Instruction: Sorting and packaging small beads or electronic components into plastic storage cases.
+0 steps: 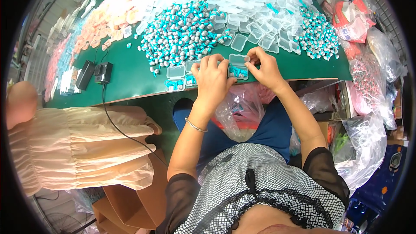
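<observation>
Green tabletop (130, 76) bears case (238, 60), seemingly touching right grip (266, 70).

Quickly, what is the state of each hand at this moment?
Left hand: fingers curled, thumb by the open clear box; whether it grips cannot be told.
Right hand: thumb and index finger at that box's right edge; pinching cannot be confirmed.

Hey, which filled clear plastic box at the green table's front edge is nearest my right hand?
The rightmost open clear plastic box, holding teal-and-silver pieces, between your left hand and right hand; the others sit farther left.
</observation>
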Tool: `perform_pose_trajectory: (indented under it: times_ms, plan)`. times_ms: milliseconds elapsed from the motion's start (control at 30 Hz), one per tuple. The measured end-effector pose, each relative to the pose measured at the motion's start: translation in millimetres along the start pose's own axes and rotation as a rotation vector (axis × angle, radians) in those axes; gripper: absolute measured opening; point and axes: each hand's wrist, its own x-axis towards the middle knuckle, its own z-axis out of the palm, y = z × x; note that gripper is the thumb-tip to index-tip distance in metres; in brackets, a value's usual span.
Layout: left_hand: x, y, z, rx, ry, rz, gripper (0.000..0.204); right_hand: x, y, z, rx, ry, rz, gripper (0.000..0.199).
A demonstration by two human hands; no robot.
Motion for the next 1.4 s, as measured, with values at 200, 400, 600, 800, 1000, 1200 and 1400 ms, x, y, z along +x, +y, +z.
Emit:
perform_pose_trajectory:
  times_ms: [200, 400, 600, 800, 1000, 1200, 1400]
  plan:
    - [1, 0, 0, -0.003, -0.013, -0.002, 0.053, -4, 1, 2, -0.008, 0.036, -0.027, 0.027]
    - [1, 2, -1, 0.014, 0.011, 0.034, 0.050, -4, 2, 3, -0.003, 0.046, -0.031, 0.026]
    - [5, 2, -6, 0.065, -0.042, 0.076, 0.047, -5, 5, 4, -0.008, 0.052, -0.041, 0.026]
    - [4, -1, -1, 0.015, -0.067, 0.086, 0.040, -7, 3, 5, -0.016, 0.055, -0.053, 0.024]
    - [-1, -3, 4, -0.031, -0.014, 0.082, 0.035, -10, 3, 6, -0.045, 0.073, -0.097, 0.024]
    - [-5, -1, 7, -0.002, 0.003, 0.065, 0.033, -13, -2, 5, -0.142, 0.084, -0.149, 0.023]
    - [-5, -2, 9, 0.004, 0.050, 0.118, 0.034, -14, -7, 5, -0.247, 0.089, -0.247, 0.028]
